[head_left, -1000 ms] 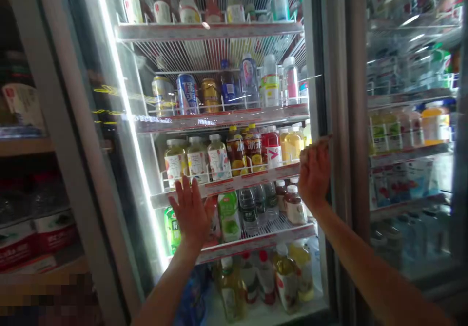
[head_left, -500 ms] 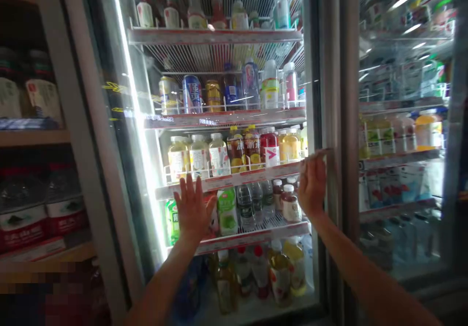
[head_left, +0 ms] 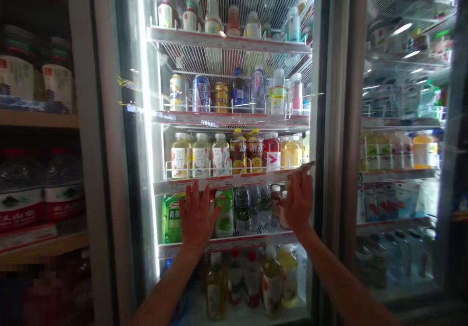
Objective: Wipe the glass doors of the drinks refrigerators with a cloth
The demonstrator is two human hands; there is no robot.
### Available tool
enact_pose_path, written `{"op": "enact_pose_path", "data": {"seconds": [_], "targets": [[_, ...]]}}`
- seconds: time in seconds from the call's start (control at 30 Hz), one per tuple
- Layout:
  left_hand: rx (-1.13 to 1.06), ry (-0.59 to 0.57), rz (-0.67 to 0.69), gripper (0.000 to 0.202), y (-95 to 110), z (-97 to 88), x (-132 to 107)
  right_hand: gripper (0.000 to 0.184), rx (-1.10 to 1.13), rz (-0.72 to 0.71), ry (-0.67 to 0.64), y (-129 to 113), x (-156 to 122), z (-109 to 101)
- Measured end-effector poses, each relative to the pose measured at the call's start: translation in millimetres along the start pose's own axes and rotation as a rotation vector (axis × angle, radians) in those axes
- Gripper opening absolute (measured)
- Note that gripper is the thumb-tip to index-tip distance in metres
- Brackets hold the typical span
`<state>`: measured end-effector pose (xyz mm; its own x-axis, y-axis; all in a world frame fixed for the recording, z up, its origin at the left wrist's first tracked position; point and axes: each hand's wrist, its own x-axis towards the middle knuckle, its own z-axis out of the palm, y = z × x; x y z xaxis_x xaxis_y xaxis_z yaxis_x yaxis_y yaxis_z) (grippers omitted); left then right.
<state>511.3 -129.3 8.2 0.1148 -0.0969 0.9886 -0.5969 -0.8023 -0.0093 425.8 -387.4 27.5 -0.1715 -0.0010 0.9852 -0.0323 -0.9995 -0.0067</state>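
Note:
My left hand (head_left: 199, 214) is raised with its fingers spread, the fingertips near the price strip (head_left: 175, 186) on a shelf edge of the lit drinks cooler. It overlaps the green packs (head_left: 171, 223) from my view. Closer together are the fingers of my right hand (head_left: 300, 200), which is raised near the right end of the same strip. A thin pale piece (head_left: 309, 166) juts out past its fingertips; what it is cannot be made out. Bottles of tea (head_left: 201, 155) and a red-labelled drink (head_left: 272, 153) stand on the shelf above the strip.
Glass reflections cross the cooler's front. A metal door frame (head_left: 334, 145) divides it from a second cooler with drinks (head_left: 424, 150) at the right. On the left, wooden shelves (head_left: 40, 119) hold large bottles (head_left: 22, 189). More bottles (head_left: 215, 287) stand at the cooler's bottom.
The view has shifted, so the cooler stands straighter. My right hand has moved left and slightly down, away from the door frame. My left hand stays spread, slightly lower and to the right.

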Motion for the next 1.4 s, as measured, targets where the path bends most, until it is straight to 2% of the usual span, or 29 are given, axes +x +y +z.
{"op": "enact_pose_path", "data": {"seconds": [0.07, 0.13, 0.2, 0.3, 0.37, 0.43, 0.57, 0.63, 0.7, 0.8, 0.83, 0.9, 0.97, 1.03, 1.07, 1.13, 1.2, 1.27, 1.33, 1.4], "targets": [[-0.002, -0.013, -0.015, 0.062, 2, -0.1, -4, 0.055, 0.076, -0.139, -0.113, -30, -10, 6], [-0.002, -0.027, -0.013, 0.062, 3, -0.7, -11, 0.055, 0.126, -0.254, -0.228, -43, -21, 5], [0.0, -0.037, -0.002, 0.063, 5, -1.2, -19, 0.052, 0.104, -0.25, -0.249, -26, -27, -2], [0.0, -0.048, -0.017, 0.063, 9, -0.4, -27, 0.051, -0.01, -0.072, -0.121, 25, -29, -19], [-0.007, -0.049, -0.053, 0.062, 14, 0.9, -30, 0.053, -0.047, 0.032, -0.046, 40, -30, -24], [-0.017, -0.054, -0.085, 0.063, 19, 2.1, -32, 0.056, -0.012, 0.021, -0.068, 26, -35, -22], [-0.008, -0.099, -0.07, 0.063, 22, 2.3, -45, 0.06, 0.118, -0.226, -0.249, -31, -57, -13], [0.004, -0.109, -0.03, 0.063, 21, 1.1, -53, 0.061, 0.111, -0.296, -0.296, -29, -67, -17], [0.014, -0.111, 0.003, 0.062, 19, -0.1, -60, 0.061, 0.038, -0.252, -0.279, -5, -72, -27], [0.018, -0.107, 0.012, 0.063, 19, 0.4, -66, 0.06, -0.073, -0.038, -0.156, 29, -73, -36], [0.016, -0.104, 0.002, 0.063, 20, 1.2, -67, 0.06, -0.078, 0.013, -0.126, 29, -74, -35], [0.011, -0.103, -0.025, 0.064, 23, 3.1, -68, 0.061, -0.027, 0.025, -0.135, 10, -79, -30], [0.007, -0.108, -0.045, 0.065, 25, 4.3, -70, 0.062, 0.063, -0.062, -0.218, -21, -88, -22], [0.009, -0.121, -0.043, 0.065, 26, 4.0, -74, 0.062, 0.134, -0.169, -0.303, -40, -99, -20], [0.015, -0.134, -0.039, 0.065, 25, 3.1, -77, 0.061, 0.143, -0.204, -0.331, -39, -103, -22], [0.025, -0.158, -0.03, 0.063, 25, 0.8, -83, 0.059, 0.098, -0.193, -0.342, -21, -111, -31], [0.032, -0.164, -0.022, 0.062, 25, -1.1, -89, 0.058, -0.001, -0.098, -0.286, 8, -115, -41], [0.035, -0.154, -0.022, 0.062, 27, -1.4, -93, 0.059, -0.079, 0.026, -0.21, 24, -119, -47], [0.039, -0.139, -0.037, 0.063, 30, -0.5, -96, 0.062, -0.084, 0.105, -0.186, 13, -126, -46], [0.042, -0.137, -0.05, 0.063, 33, 0.5, -97, 0.064, -0.022, 0.094, -0.244, -18, -136, -40]]}}
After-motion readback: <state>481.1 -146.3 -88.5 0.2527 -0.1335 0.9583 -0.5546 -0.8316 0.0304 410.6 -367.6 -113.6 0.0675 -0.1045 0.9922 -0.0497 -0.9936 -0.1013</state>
